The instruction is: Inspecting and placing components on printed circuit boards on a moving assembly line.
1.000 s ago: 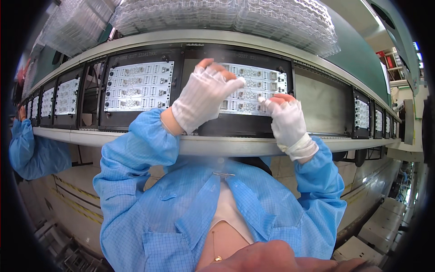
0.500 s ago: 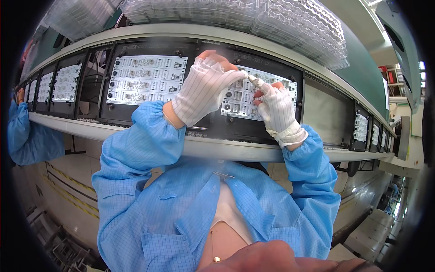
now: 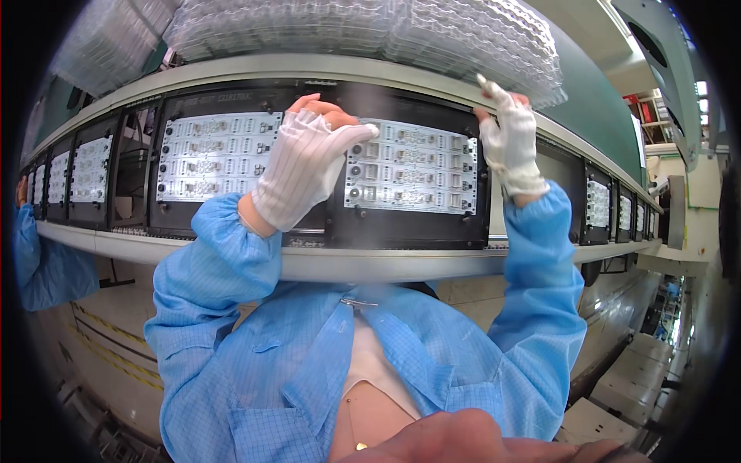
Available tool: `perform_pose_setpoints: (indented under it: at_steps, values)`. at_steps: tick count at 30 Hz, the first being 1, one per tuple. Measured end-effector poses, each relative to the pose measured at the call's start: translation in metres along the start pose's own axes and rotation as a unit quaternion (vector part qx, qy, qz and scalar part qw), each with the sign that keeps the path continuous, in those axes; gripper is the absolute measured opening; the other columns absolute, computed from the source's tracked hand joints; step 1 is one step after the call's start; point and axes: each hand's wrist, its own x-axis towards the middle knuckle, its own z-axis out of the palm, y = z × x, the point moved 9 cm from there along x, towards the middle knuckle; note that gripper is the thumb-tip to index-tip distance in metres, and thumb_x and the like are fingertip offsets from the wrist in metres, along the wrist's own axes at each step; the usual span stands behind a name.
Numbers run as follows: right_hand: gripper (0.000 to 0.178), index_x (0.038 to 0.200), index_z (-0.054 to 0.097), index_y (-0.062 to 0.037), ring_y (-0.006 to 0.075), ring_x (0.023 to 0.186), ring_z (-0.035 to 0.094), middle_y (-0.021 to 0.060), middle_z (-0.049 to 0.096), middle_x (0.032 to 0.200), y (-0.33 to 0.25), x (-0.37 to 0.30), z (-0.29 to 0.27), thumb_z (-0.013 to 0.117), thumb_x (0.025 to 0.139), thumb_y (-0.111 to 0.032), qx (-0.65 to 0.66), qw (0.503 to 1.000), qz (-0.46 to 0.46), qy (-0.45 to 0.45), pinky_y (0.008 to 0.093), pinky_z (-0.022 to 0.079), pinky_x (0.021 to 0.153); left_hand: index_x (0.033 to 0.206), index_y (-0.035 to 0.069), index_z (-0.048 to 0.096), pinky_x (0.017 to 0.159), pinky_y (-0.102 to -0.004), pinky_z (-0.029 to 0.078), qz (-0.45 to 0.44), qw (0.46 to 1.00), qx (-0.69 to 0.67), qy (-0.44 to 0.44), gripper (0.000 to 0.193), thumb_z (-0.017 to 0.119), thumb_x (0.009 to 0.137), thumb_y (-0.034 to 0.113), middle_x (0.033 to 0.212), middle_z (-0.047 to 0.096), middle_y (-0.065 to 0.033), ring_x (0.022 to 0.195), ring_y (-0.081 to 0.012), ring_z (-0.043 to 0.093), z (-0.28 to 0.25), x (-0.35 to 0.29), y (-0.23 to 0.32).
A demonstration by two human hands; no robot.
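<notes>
My left hand (image 3: 305, 162), in a white striped glove with bare fingertips, is over the left edge of a white circuit board panel (image 3: 413, 176). Its fingers are curled in and its gloved thumb reaches right across the panel; whatever lies inside the fingers is hidden. To the right of the panel, my right hand (image 3: 511, 139), gloved the same way, is raised near the far rail. Its fingers are apart, with nothing visible between them. The panel sits in a black carrier tray (image 3: 401, 231), with rows of small components on it.
Another panel (image 3: 220, 158) lies in a carrier on the left, and further carriers line the conveyor both ways. Stacked clear plastic trays (image 3: 478, 46) stand beyond the far rail (image 3: 309, 67). At the far left, another person's blue sleeve (image 3: 54, 266) is by the line.
My right hand has left the panel and moved right and away toward the far rail, apart from my left hand. The view has shifted, and more of the panel shows.
</notes>
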Motion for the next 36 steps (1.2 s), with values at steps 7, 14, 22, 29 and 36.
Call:
perform_pose_setpoints:
  at_steps: [7, 14, 22, 29, 36]
  values:
    - [0.068, 0.146, 0.049, -0.0209, 0.027, 0.121, 0.052, 0.0056, 0.06, 0.129, -0.028, 0.023, 0.05, 0.067, 0.082, -0.006, -0.214, 0.963, -0.161, -0.008, 0.0436, 0.042, 0.104, 0.11, 0.01, 0.07, 0.103, -0.0473, 0.046, -0.005, 1.0, -0.003, 0.003, 0.043, 0.059, 0.074, -0.01, 0.095, 0.067, -0.0072, 0.097, -0.0279, 0.063, 0.0, -0.005, -0.009]
    - [0.068, 0.143, 0.053, -0.0203, 0.0274, 0.124, 0.051, 0.0066, 0.059, 0.128, -0.036, 0.025, 0.045, 0.063, 0.08, 0.005, -0.11, 0.977, -0.18, -0.032, 0.0433, 0.043, 0.106, 0.11, 0.009, 0.07, 0.103, -0.0472, 0.046, -0.011, 1.0, -0.019, -0.012, 0.043, 0.06, 0.073, -0.01, 0.097, 0.067, -0.0083, 0.097, -0.0296, 0.064, 0.0, -0.009, -0.004]
    - [0.066, 0.139, 0.057, -0.0189, 0.0295, 0.119, 0.055, 0.0079, 0.056, 0.133, -0.053, 0.003, 0.059, 0.061, 0.078, 0.005, -0.124, 0.969, -0.21, -0.032, 0.0441, 0.047, 0.1, 0.114, 0.008, 0.067, 0.095, -0.0442, 0.049, -0.026, 0.999, -0.008, -0.04, 0.043, 0.062, 0.074, -0.008, 0.099, 0.067, -0.0107, 0.099, -0.0307, 0.062, 0.015, -0.009, -0.012]
    - [0.067, 0.136, 0.061, -0.0178, 0.029, 0.116, 0.056, 0.0091, 0.061, 0.124, -0.044, -0.017, 0.054, 0.063, 0.074, 0.008, -0.124, 0.982, -0.135, -0.04, 0.0396, 0.048, 0.1, 0.12, 0.006, 0.064, 0.084, -0.0412, 0.051, -0.093, 0.985, 0.08, -0.123, 0.038, 0.063, 0.083, -0.002, 0.095, 0.068, -0.0133, 0.089, -0.0323, 0.063, 0.035, -0.017, -0.028]
    - [0.069, 0.135, 0.061, -0.0165, 0.0291, 0.112, 0.059, 0.0085, 0.06, 0.122, -0.051, -0.007, 0.018, 0.064, 0.071, 0.008, -0.095, 0.987, -0.121, 0.05, 0.0415, 0.05, 0.095, 0.118, 0.005, 0.065, 0.073, -0.0415, 0.053, -0.105, 0.991, 0.012, -0.077, 0.03, 0.063, 0.088, 0.0, 0.089, 0.069, -0.017, 0.078, -0.0333, 0.065, 0.032, -0.023, -0.03]
